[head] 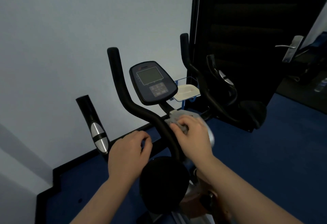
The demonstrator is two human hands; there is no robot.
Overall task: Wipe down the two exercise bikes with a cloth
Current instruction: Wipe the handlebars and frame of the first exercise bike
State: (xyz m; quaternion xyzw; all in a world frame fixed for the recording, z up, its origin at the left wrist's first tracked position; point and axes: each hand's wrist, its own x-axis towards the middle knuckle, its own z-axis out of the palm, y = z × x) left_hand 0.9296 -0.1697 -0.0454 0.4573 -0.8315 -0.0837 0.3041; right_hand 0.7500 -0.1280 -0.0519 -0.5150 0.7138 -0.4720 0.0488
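Right hand [192, 131] gripping cloth [178, 117], handlebar [141, 112] upright

2 bare forearms reach in from the bottom edge, with no sleeve, cuff or glove on either as far as the picture runs. The left hand [130, 150] and right hand [192, 131] carry no ring, watch or band on the sides that show (the palms face away, so only the backs and knuckles can be seen). The fingernails are too blurred to tell.
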